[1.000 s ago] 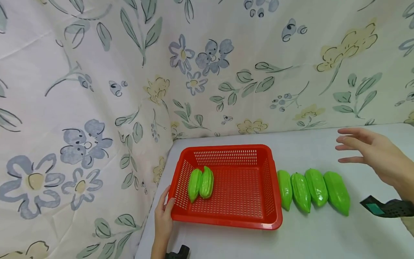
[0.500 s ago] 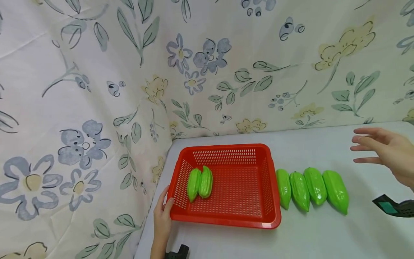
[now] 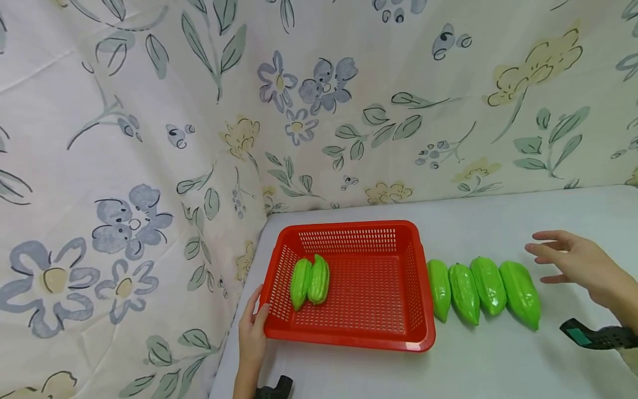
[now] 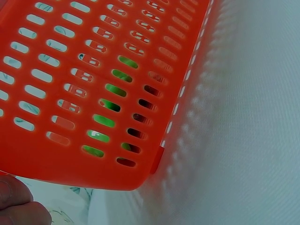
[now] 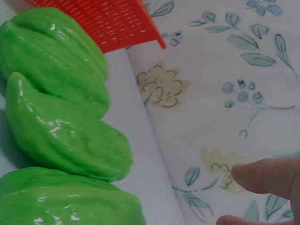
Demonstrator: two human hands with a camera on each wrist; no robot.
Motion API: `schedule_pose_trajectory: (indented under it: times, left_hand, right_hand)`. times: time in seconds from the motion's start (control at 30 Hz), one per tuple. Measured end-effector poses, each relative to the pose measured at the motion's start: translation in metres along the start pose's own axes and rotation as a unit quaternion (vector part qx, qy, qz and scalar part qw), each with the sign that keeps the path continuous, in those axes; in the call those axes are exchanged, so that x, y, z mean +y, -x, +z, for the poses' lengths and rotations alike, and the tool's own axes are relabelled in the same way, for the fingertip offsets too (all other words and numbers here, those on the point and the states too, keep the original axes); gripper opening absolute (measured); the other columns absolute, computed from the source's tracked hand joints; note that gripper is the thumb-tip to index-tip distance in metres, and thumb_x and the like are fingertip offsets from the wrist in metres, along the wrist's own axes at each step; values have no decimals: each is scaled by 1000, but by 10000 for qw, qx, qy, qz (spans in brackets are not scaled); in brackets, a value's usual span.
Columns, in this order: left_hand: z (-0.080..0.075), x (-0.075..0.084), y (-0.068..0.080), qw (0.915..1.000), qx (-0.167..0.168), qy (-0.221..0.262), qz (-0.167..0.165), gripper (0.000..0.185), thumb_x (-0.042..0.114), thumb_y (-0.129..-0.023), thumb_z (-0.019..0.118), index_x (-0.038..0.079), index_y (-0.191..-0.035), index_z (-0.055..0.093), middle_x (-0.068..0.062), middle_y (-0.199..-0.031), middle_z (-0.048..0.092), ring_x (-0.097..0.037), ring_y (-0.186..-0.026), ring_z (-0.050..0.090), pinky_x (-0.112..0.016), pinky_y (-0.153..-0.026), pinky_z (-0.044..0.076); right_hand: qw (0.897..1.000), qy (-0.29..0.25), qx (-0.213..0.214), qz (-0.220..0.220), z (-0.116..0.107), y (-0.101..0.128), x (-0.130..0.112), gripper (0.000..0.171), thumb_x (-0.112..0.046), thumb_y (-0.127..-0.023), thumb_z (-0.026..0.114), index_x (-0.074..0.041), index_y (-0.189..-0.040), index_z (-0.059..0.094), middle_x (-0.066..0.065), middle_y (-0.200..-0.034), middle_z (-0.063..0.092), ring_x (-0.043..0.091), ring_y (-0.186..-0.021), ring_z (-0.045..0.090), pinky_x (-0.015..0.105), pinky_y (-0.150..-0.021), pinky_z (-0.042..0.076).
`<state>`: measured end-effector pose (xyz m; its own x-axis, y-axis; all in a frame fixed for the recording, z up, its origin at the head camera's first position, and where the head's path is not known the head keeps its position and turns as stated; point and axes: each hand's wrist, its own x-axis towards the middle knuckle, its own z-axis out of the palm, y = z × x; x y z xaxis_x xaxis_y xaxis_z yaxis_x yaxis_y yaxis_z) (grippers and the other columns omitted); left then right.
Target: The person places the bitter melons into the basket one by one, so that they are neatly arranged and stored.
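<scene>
My left hand (image 3: pixel 253 335) grips the left rim of a red plastic basket (image 3: pixel 349 341), thumb over the edge. The left wrist view shows the basket's slotted wall (image 4: pixel 70 159) close up, with green showing through the slots and fingertips (image 4: pixel 23 208) at the lower left. Two glossy green ridged fruits (image 3: pixel 310 281), like star fruit, lie side by side in the basket's left part. Several more stand in a row right of it; the rightmost green fruit (image 3: pixel 520 296) is nearest my right hand (image 3: pixel 580 263). That hand hovers with fingers apart, holding nothing.
A white table (image 3: pixel 478 366) carries everything. Floral cloth (image 3: pixel 379 111) hangs behind it and along its left side. The row of fruits sits close against the basket's right wall. Dark straps (image 3: pixel 598 336) are on both wrists.
My right hand first drifted right, then came back left and lower, nearer the rightmost fruit. The left hand, basket and fruits stay in place.
</scene>
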<state>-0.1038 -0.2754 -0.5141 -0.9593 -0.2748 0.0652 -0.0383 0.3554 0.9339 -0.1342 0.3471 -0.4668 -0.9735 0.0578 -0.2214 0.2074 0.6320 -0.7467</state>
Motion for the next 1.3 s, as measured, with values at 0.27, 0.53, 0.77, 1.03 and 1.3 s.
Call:
schedule_pose_trajectory:
  times: [0.27,0.53,0.77,1.03,1.3]
  left_hand:
    - [-1,-1,-1,10000,-44,-21,31,48,18,-110,48,14,-157,45,-20,-146,60,-29,-88,76,-24,-72,63]
    - [0,0,0,10000,17,-54,72,48,18,-109,48,13,-157,46,-19,-145,61,-29,-89,76,-24,-72,63]
    - [-1,0,-1,10000,5,-75,58,48,18,-109,48,13,-157,46,-22,-142,62,-28,-87,77,-23,-70,62]
    - [-1,0,0,9999,-23,-7,102,48,17,-109,49,12,-157,46,-23,-141,63,-25,-83,77,-23,-69,62]
    - [-1,0,1,9999,17,-17,119,48,18,-109,49,12,-157,47,-23,-141,63,-25,-81,76,-25,-69,63]
  right_hand:
    - [9985,147,-514,151,18,2,17,76,-42,-110,47,19,-150,25,52,-139,35,61,-116,55,44,-73,65]
    - [9964,242,-785,231,26,-1,21,82,-46,-107,55,18,-150,26,53,-138,34,55,-108,62,46,-74,65]
    - [9939,253,-1024,321,30,-2,20,84,-45,-106,58,17,-152,24,54,-141,31,56,-111,62,46,-75,65]
    - [9937,332,-1023,323,32,-3,23,84,-44,-105,59,18,-151,24,55,-141,30,52,-107,65,45,-74,65]
    - [9942,377,-956,326,30,-3,23,85,-45,-105,58,18,-151,25,56,-140,30,55,-108,63,45,-74,65]
